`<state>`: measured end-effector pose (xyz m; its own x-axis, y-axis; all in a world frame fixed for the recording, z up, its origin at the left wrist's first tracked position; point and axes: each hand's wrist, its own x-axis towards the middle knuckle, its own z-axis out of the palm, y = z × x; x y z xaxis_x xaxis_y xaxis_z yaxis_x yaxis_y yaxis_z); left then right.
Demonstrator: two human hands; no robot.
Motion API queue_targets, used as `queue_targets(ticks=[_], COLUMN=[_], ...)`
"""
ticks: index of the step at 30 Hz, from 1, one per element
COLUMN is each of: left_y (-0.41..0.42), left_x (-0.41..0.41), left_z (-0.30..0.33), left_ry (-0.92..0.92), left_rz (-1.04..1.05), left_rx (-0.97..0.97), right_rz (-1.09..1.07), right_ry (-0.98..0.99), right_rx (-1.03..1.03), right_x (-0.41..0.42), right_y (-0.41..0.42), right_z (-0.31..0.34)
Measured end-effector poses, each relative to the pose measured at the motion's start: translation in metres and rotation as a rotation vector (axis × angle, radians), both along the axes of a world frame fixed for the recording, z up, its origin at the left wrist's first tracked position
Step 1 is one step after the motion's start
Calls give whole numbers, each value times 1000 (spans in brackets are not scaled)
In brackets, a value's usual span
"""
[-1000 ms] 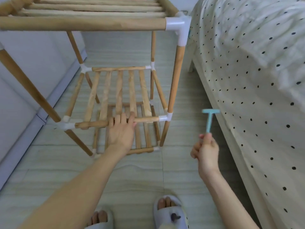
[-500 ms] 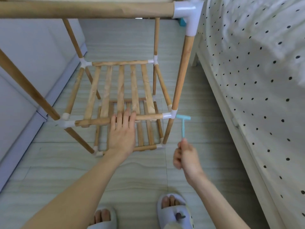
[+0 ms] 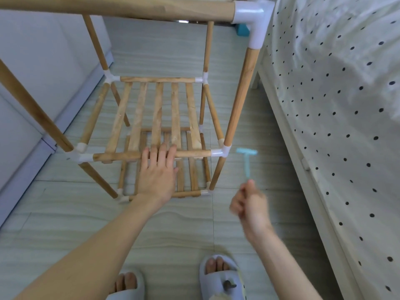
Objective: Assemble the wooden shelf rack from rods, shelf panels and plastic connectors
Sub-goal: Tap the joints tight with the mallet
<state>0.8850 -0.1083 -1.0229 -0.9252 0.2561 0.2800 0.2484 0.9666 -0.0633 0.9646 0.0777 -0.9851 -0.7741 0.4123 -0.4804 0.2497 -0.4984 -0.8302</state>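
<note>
A wooden shelf rack (image 3: 240, 87) of rods and slatted panels stands on the floor in front of me, joined by white plastic connectors (image 3: 252, 16). My left hand (image 3: 157, 174) lies over the front rod (image 3: 190, 153) of the middle shelf, fingers fairly straight across it. My right hand (image 3: 249, 204) pinches the handle of a small light-blue plastic hammer (image 3: 246, 161), held upright just right of the front right connector (image 3: 220, 152) and apart from it. The hammer and right hand are blurred.
A bed (image 3: 337, 105) with a dotted sheet runs along the right, close to the rack. A grey wall and skirting (image 3: 32, 87) bound the left. A teal object (image 3: 242, 30) lies on the floor behind the rack. My feet in slippers (image 3: 220, 278) stand on the tiled floor.
My right hand has carried the blue hammer leftward and down, from near the bed to beside the front right connector. My left hand stays on the middle shelf's front rod.
</note>
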Motion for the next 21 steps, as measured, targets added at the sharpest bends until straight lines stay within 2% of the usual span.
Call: queue_targets(ticks=[2,5,6,9,12,13,16,19,21], left_y=[-1,-1,-1,-1,-1,-1,0,0,0], left_x=[1,2,1,2,3,3,4,5,5], left_z=[1,3,5,7,7,8,10,11,13], left_ry=[-14,-25,-32,-60,-76,-76,-109,-120,-111], left_rz=[11,23,18,16,30,30,31,32,27], left_rx=[-15,-13,-12,-36,-35,-38,-48,-40,-30], right_rz=[-125,100,92,-81,123,115,-89,97,-15], right_ry=[30,-31,-21,2,-59,-44,20,-49,-22], right_rx=[-5,63,62,46,69,44,-3,29,-14], right_x=[-3,-2,-4,-10,-5,-5,-8,-3,-3], right_y=[12,4,3,9,-1,-1,5,-5,0], right_z=[5,5,3,9,8,7,12,6,2])
